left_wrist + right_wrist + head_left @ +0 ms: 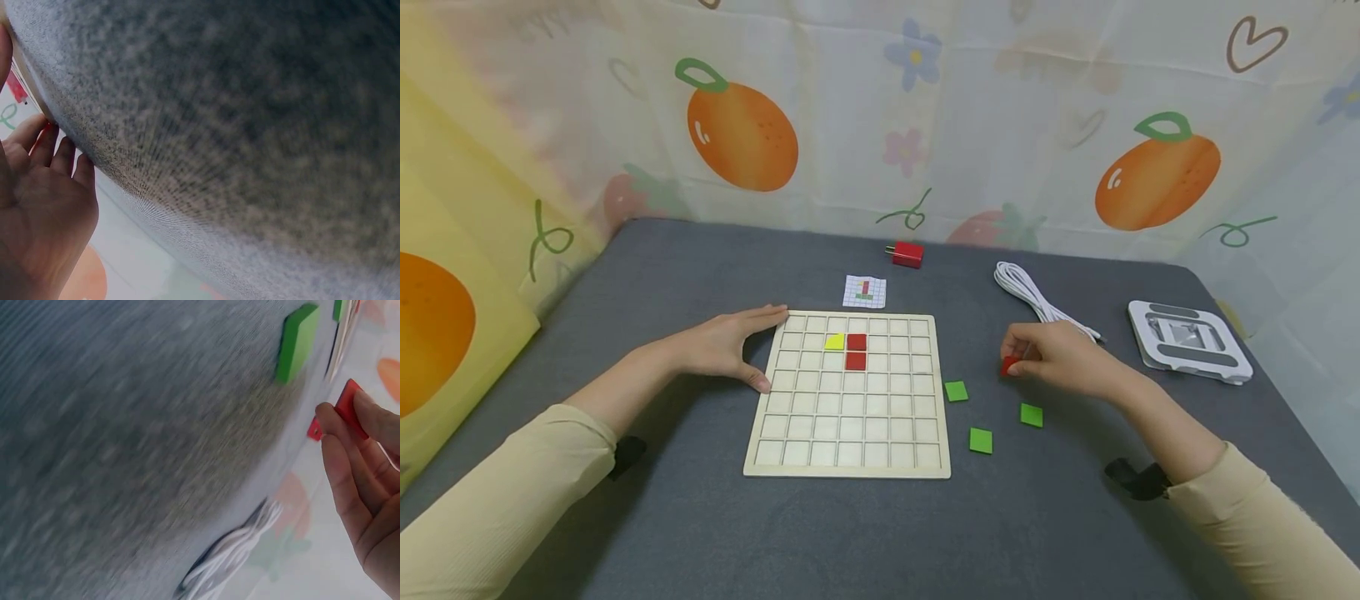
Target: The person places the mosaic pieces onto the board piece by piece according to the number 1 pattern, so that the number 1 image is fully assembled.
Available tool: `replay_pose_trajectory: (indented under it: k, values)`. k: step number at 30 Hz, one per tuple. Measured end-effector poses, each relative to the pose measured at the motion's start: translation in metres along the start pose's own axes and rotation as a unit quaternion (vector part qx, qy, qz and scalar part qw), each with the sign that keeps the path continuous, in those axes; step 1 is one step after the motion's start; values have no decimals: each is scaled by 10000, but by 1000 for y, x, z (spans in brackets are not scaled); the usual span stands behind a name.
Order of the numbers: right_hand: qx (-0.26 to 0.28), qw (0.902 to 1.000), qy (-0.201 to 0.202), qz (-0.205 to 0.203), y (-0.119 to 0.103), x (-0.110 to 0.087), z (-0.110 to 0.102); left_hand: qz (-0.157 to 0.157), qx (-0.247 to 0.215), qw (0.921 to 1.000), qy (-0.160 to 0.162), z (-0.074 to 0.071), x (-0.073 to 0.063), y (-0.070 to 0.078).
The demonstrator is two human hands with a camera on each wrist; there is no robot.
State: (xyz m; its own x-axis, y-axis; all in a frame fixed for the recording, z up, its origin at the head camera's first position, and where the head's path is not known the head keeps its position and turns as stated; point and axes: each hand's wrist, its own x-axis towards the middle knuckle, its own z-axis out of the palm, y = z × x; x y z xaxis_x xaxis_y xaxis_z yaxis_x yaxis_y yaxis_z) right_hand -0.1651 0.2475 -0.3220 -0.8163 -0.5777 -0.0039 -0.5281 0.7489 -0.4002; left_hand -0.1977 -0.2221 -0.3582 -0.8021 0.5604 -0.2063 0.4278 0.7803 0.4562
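Note:
A pale grid board (828, 405) lies on the grey table, with one yellow tile (834, 342) and two red tiles (856, 361) in its upper cells. My left hand (721, 344) touches the board's left edge, fingers extended and thumb spread. In the left wrist view the left hand (53, 200) shows its palm side. To the right of the board, my right hand (1060, 357) pinches a red square tile (351, 407) between thumb and fingers. Green tiles lie on the table near it: one by the board (956, 391), another lower (981, 441), a third (1032, 415) below the hand.
Behind the board lies a small paper card (864, 292) with a coloured grid pattern. A red plug adapter (907, 254) sits farther back. A bundled white cable (1028, 288) runs behind the right hand, and a white-and-grey folding stand (1189, 340) lies at the far right.

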Motion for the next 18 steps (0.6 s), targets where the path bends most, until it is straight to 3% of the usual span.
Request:
replay_pose_trajectory:
  k: [18]
  values:
    - [281,9983,-1,-519,-44,28,20,-7,-20,10000,6,0,1,-1]
